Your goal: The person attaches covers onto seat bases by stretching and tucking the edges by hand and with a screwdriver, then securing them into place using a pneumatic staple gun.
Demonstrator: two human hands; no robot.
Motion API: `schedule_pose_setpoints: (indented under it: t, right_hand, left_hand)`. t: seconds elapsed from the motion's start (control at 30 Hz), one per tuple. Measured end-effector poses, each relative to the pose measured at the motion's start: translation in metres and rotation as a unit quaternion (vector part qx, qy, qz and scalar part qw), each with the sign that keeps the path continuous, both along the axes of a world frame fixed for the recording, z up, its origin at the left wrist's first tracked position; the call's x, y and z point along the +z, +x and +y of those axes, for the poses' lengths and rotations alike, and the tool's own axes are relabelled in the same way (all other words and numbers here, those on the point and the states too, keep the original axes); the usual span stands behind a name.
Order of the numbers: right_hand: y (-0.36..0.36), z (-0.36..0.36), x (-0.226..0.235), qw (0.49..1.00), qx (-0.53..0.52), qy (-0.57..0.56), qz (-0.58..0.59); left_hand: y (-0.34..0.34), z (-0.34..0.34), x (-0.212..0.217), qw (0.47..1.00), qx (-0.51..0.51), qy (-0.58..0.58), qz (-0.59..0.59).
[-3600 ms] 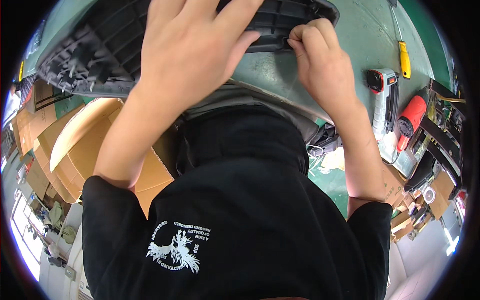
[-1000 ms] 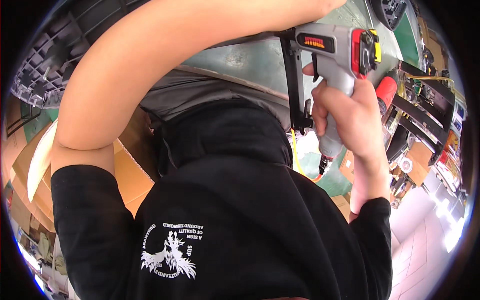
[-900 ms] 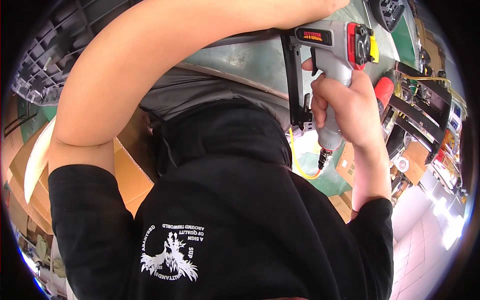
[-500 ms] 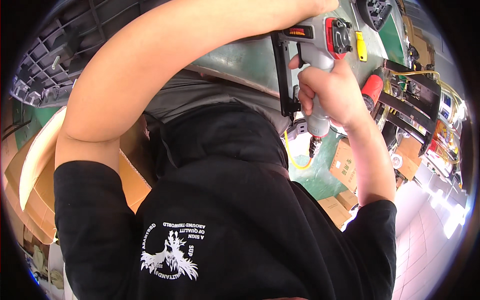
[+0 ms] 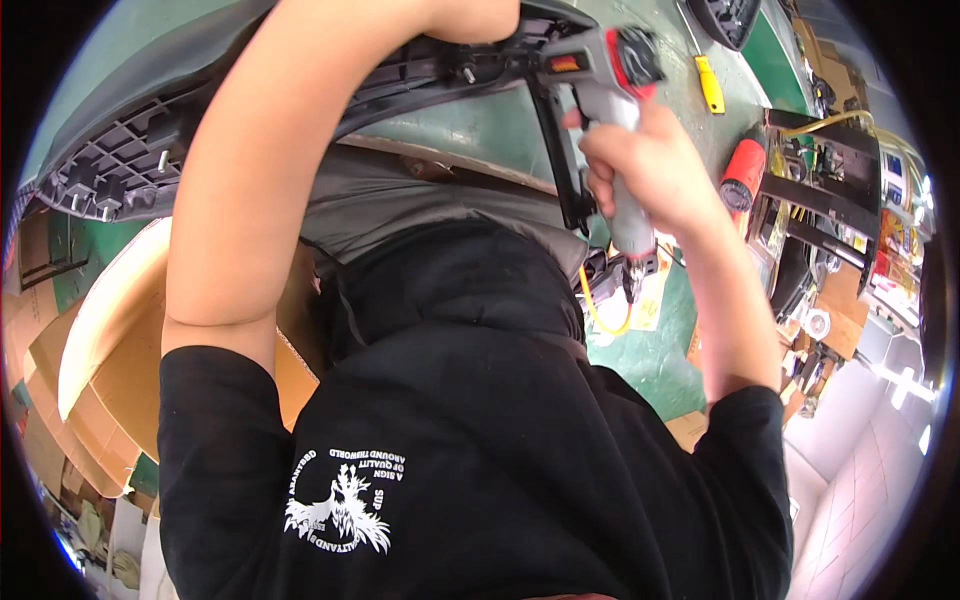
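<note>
My right hand (image 5: pixel 650 175) is shut on the handle of a grey air-powered fastening gun (image 5: pixel 600 70) with red trim. The gun's nose points left and meets the edge of a black ribbed plastic panel (image 5: pixel 110 165) that lies across the green bench (image 5: pixel 480 125). My left arm reaches up across the panel. Only the heel of my left hand (image 5: pixel 470 15) shows at the top edge, resting on the panel; its fingers are cut off. A yellow hose (image 5: pixel 592 310) hangs below the gun's handle.
A yellow utility knife (image 5: pixel 710 85) and a red-orange tool (image 5: pixel 742 175) lie on the bench to the right of the gun. Racks with cluttered parts (image 5: pixel 850 220) stand at the far right. Cardboard boxes (image 5: pixel 110 370) are stacked on the floor to the left.
Earlier both hands were on the panel and the gun lay on the bench. Since then my right hand has picked the gun up and carried it left, onto the panel's edge.
</note>
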State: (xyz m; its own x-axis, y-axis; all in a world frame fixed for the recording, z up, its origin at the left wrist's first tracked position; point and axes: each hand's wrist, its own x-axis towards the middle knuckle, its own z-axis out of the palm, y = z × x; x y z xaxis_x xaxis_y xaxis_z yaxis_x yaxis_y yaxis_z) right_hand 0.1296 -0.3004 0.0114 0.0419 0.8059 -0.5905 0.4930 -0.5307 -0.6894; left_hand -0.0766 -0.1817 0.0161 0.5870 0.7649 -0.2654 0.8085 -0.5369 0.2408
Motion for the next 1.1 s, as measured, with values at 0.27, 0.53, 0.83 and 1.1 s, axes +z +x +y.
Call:
schedule_pose_setpoints:
  t: [0.27, 0.53, 0.83, 1.1]
  right_hand:
    - [-0.009, -0.029, -0.006, 0.998, -0.046, 0.004, 0.039]
    - [-0.018, -0.014, -0.018, 0.999, -0.032, -0.001, 0.028]
    - [-0.042, 0.003, -0.006, 0.998, 0.001, -0.024, -0.056]
    - [-0.042, 0.014, 0.002, 0.991, 0.032, -0.052, -0.117]
  left_hand:
    - [-0.003, -0.004, 0.006, 1.0, 0.019, 0.007, -0.01]
    - [-0.005, -0.001, 0.001, 1.0, 0.008, 0.007, -0.027]
    - [-0.007, 0.0, 0.003, 0.999, 0.02, -0.01, -0.038]
    - [0.005, -0.002, -0.003, 0.999, 0.009, 0.042, 0.0]
